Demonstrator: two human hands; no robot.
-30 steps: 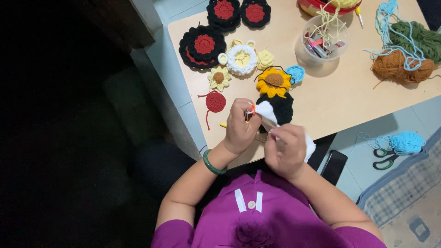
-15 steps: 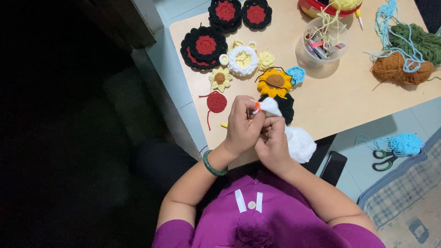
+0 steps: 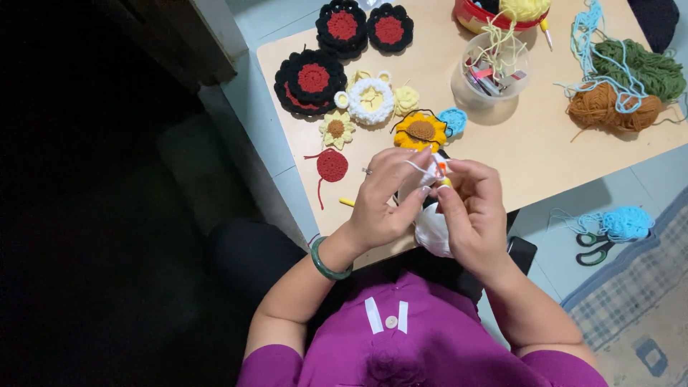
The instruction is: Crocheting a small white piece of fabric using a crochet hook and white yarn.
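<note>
Both hands up close together over near edge of bench (image 3: 545, 154), fingertips almost meeting.

L hand (image 3: 383, 197): fingers curled in, pinching white yarn strand (image 3: 419, 167) and the white crochet piece (image 3: 433, 228); ring on one finger, green bangle (image 3: 324, 262) at wrist.

R hand (image 3: 473, 211): fingers closed round a crochet hook (image 3: 443, 170) w/ orange-yellow grip, tip pointing toward L fingertips. White piece bulges out below and between the two palms, partly hidden by them.

Just beyond hands, away from the person: yellow sunflower motif (image 3: 421, 130) w/ brown centre, small blue motif (image 3: 453, 120) touching its R side. A dark piece peeks out under the hands; can't tell what.

Left of L hand: small red disc (image 3: 332, 165) w/ red tail of yarn, then a pale yellow flower (image 3: 336, 128) further out. Short yellow stick (image 3: 347, 202) on bench near L wrist.

Farther out: white ring motif (image 3: 370, 100), black-and-red round motifs (image 3: 312, 79), two more at far edge.

Beyond R hand: clear plastic tub (image 3: 493, 75) w/ small bits inside; well to the R, brown yarn ball (image 3: 609, 107), green yarn (image 3: 645, 68), light-blue strand tangled over both.

On floor, R of R arm: blue yarn clump (image 3: 626, 222) beside green-handled scissors (image 3: 595, 251), next to a checked rug (image 3: 631, 308).
</note>
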